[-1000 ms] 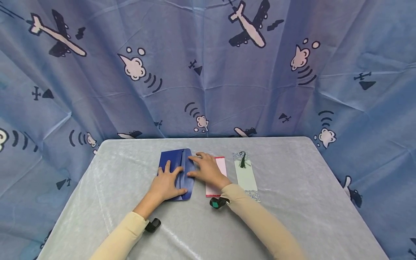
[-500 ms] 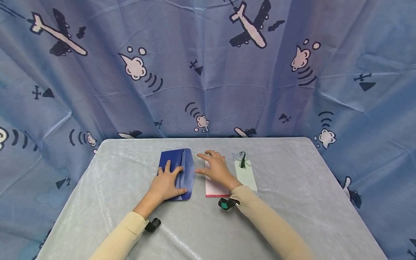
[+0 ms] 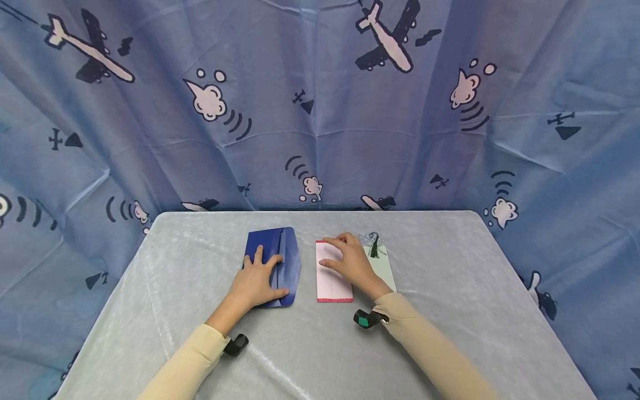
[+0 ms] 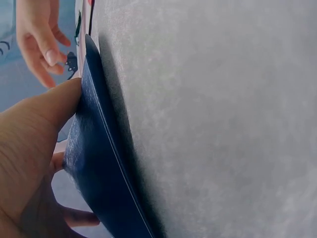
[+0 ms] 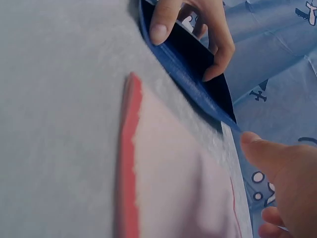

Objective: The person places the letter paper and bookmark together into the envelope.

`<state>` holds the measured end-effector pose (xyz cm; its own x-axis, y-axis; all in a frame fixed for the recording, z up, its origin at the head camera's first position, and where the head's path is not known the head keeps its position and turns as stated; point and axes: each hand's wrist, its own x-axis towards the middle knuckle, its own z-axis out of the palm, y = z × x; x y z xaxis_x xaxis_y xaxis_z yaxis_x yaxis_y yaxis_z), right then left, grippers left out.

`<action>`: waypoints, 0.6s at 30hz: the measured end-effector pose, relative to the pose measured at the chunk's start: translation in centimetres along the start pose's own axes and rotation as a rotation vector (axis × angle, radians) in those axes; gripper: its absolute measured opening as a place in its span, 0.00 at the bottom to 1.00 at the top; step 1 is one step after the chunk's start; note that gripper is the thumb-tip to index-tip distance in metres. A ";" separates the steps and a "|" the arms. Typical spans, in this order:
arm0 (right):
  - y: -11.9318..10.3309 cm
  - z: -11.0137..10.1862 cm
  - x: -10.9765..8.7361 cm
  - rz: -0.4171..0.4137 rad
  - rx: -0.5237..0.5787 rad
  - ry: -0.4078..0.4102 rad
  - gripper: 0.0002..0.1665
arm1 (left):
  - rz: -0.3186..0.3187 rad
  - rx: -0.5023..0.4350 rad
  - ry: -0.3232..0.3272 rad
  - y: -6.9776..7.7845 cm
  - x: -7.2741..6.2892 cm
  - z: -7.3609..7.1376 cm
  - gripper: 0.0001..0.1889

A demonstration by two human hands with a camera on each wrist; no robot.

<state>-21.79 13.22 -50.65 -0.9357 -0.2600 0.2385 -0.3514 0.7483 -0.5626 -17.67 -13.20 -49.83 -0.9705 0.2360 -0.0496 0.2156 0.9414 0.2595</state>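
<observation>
A blue envelope (image 3: 262, 240) lies on the left of the table with its flap (image 3: 291, 266) folded out to the right. My left hand (image 3: 254, 284) rests on it, fingers spread; in the left wrist view the thumb presses near the envelope's (image 4: 101, 163) edge. To the right lies a pink card (image 3: 334, 286) with red edges at top and bottom, also large in the right wrist view. Over its right part hovers my right hand (image 3: 359, 265), thumb and fingers apart, holding nothing. Behind that hand is a pale green bookmark (image 3: 383, 268) with a dark green tassel, partly covered.
A light grey cloth covers the table (image 3: 425, 255). Behind it hangs a blue curtain (image 3: 320, 111) printed with airplanes. Each wrist wears a small black camera, such as the right one (image 3: 367, 318).
My right hand has moved right, from the envelope's flap to over the pink card, uncovering the card's left side and covering more of the bookmark. The left hand has stayed on the envelope.
</observation>
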 end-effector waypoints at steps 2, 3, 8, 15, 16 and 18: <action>0.4 -0.2 -0.3 0.013 -0.007 0.002 0.34 | 0.003 -0.001 0.004 -0.1 0.0 0.0 0.44; 0.6 -0.3 -0.4 0.018 -0.010 0.003 0.34 | 0.003 -0.001 0.007 -0.1 0.0 0.0 0.44; 1.7 -0.8 -0.9 0.051 -0.012 -0.006 0.34 | -0.001 0.006 0.008 -0.1 0.0 -0.1 0.45; 2.6 -1.2 -1.4 0.088 0.017 -0.034 0.35 | 0.004 0.019 0.010 -0.1 0.0 0.2 0.45; 2.6 -1.2 -1.5 0.092 0.020 -0.039 0.35 | 0.004 0.020 0.012 -0.1 0.0 0.3 0.45; 2.7 -1.2 -1.7 0.101 0.017 -0.053 0.35 | 0.006 0.021 0.014 -0.1 0.0 0.3 0.45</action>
<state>-21.15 16.42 -51.63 -0.9665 -0.2161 0.1385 -0.2556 0.7617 -0.5954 -17.67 -13.20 -50.10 -0.9705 0.2387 -0.0349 0.2238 0.9447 0.2398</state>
